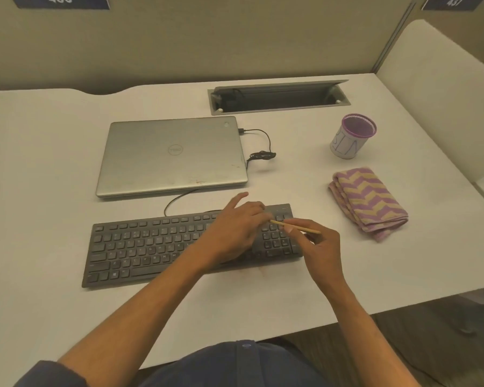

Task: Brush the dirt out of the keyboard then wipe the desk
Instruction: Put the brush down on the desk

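Note:
A black keyboard (140, 247) lies on the white desk (39, 163) in front of me. My right hand (322, 247) pinches a thin wooden brush handle (296, 227) over the number pad; its bristle end is hidden behind my left hand. My left hand (235, 230) lies over the keyboard's right-middle part, fingers loosely bent toward the handle's tip and thumb raised. Whether it grips the tip cannot be made out. A folded purple and tan zigzag cloth (370, 202) sits to the right of the keyboard.
A closed silver laptop (171, 156) lies behind the keyboard, with a black cable (260, 152) coiled at its right. A purple-rimmed pen cup (352, 136) stands at the back right. An open cable tray (277, 97) is set into the desk's rear. The desk edge runs near my right forearm.

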{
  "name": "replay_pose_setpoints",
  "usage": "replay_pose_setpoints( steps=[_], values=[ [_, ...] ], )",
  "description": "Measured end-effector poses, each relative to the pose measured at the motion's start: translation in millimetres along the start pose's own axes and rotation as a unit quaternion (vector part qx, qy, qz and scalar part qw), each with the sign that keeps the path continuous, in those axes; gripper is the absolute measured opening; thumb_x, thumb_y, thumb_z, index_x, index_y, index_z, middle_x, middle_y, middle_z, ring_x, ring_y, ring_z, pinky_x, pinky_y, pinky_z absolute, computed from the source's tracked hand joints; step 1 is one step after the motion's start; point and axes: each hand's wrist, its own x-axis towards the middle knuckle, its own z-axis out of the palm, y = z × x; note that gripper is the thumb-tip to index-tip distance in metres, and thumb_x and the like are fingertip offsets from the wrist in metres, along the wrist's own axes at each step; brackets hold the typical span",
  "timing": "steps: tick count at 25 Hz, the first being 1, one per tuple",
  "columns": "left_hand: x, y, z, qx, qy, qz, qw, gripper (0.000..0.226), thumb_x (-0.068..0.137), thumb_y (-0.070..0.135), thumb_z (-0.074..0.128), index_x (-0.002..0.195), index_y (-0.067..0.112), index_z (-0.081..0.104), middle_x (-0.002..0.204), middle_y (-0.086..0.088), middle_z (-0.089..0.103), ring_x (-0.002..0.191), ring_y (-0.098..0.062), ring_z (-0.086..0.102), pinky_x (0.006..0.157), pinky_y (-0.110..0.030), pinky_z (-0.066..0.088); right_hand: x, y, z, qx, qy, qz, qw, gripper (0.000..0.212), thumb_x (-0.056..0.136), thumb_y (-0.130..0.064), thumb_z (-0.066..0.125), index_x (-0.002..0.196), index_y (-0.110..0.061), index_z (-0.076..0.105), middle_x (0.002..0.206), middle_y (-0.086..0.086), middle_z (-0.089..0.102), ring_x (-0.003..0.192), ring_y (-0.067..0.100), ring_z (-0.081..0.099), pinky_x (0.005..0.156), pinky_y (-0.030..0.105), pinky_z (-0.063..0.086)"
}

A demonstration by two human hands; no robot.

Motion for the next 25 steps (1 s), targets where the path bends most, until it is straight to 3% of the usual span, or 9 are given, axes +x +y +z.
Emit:
replay_pose_setpoints(
  steps=[4, 8, 11, 14, 17, 19, 20, 22, 25],
  values=[
    [11, -6, 8, 0.087, 0.049, 0.046, 0.994, 0.033, 0.081, -0.005, 0.072, 0.111, 0.007, 0.07, 0.101, -0.007, 0.072, 0.11, -0.026, 0.063, 0.115, -0.045, 0.027, 9, -1, -27, -0.055, 0.019, 0.021, 0.998, 0.01, 0.084, -0.024, 0.074, 0.093, -0.021, 0.077, 0.087, -0.011, 0.075, 0.089, 0.008, 0.068, 0.077, 0.027, 0.052],
    [16, -8, 16, 0.134, 0.07, 0.082, 0.985, 0.033, 0.083, -0.01, 0.065, 0.113, 0.003, 0.069, 0.105, -0.011, 0.071, 0.114, -0.029, 0.061, 0.115, -0.049, 0.032, 16, -4, -42, -0.159, -0.045, 0.031, 0.986, 0.015, 0.085, -0.038, 0.07, 0.093, -0.027, 0.078, 0.088, -0.019, 0.073, 0.09, -0.004, 0.063, 0.076, 0.018, 0.044],
    [20, -10, 21, 0.149, 0.096, 0.102, 0.979, 0.027, 0.095, -0.005, 0.05, 0.112, 0.003, 0.07, 0.106, -0.011, 0.071, 0.113, -0.029, 0.061, 0.114, -0.048, 0.033, 24, -4, -49, -0.161, -0.071, 0.043, 0.983, 0.015, 0.084, -0.039, 0.071, 0.09, -0.027, 0.078, 0.085, -0.018, 0.074, 0.088, -0.005, 0.064, 0.077, 0.018, 0.044],
    [29, -13, 23, 0.163, 0.108, 0.107, 0.975, 0.044, 0.107, 0.003, 0.029, 0.112, 0.004, 0.072, 0.108, -0.011, 0.071, 0.112, -0.03, 0.064, 0.112, -0.047, 0.034, 36, -2, -51, -0.144, -0.067, 0.056, 0.986, 0.012, 0.083, -0.036, 0.073, 0.087, -0.026, 0.078, 0.083, -0.019, 0.073, 0.085, -0.004, 0.065, 0.077, 0.021, 0.046],
    [39, -15, 29, 0.144, 0.074, 0.028, 0.986, 0.036, 0.104, 0.019, 0.041, 0.127, 0.007, 0.066, 0.129, -0.012, 0.066, 0.128, -0.03, 0.057, 0.115, -0.05, 0.032, 52, 5, -49, -0.147, -0.012, 0.052, 0.988, 0.01, 0.082, -0.033, 0.075, 0.086, -0.025, 0.078, 0.081, -0.019, 0.073, 0.085, -0.007, 0.063, 0.071, 0.012, 0.041],
    [41, -15, 34, 0.114, 0.027, -0.072, 0.99, 0.054, 0.102, 0.039, 0.04, 0.146, 0.01, 0.05, 0.146, -0.011, 0.055, 0.139, -0.028, 0.047, 0.119, -0.05, 0.028, 71, 15, -51, -0.163, 0.057, 0.031, 0.984, 0.013, 0.082, -0.033, 0.075, 0.089, -0.022, 0.078, 0.084, -0.015, 0.073, 0.084, -0.001, 0.064, 0.068, 0.005, 0.039],
    [40, -17, 37, 0.09, -0.001, -0.116, 0.989, 0.063, 0.1, 0.047, 0.036, 0.152, 0.011, 0.041, 0.151, -0.01, 0.049, 0.142, -0.028, 0.042, 0.12, -0.049, 0.025, 84, 21, -53, -0.189, 0.096, 0.013, 0.977, 0.016, 0.082, -0.035, 0.074, 0.09, -0.022, 0.079, 0.085, -0.012, 0.074, 0.082, 0.004, 0.064, 0.069, 0.008, 0.041],
    [35, -20, 45, 0.052, -0.055, -0.179, 0.981, 0.073, 0.097, 0.058, 0.029, 0.156, 0.015, 0.033, 0.157, -0.008, 0.041, 0.147, -0.025, 0.034, 0.123, -0.045, 0.019, 113, 33, -55, -0.283, 0.16, -0.023, 0.945, 0.021, 0.083, -0.039, 0.071, 0.093, -0.023, 0.078, 0.085, -0.005, 0.074, 0.08, 0.012, 0.062, 0.077, 0.028, 0.049],
    [26, -22, 52, 0.001, -0.067, -0.236, 0.969, 0.076, 0.094, 0.064, 0.028, 0.151, 0.016, 0.043, 0.156, -0.006, 0.043, 0.147, -0.024, 0.033, 0.122, -0.041, 0.019, 155, 44, -54, -0.382, 0.193, -0.023, 0.904, 0.025, 0.087, -0.043, 0.065, 0.097, -0.025, 0.077, 0.093, -0.002, 0.074, 0.091, 0.018, 0.06, 0.095, 0.043, 0.04]
  ],
)
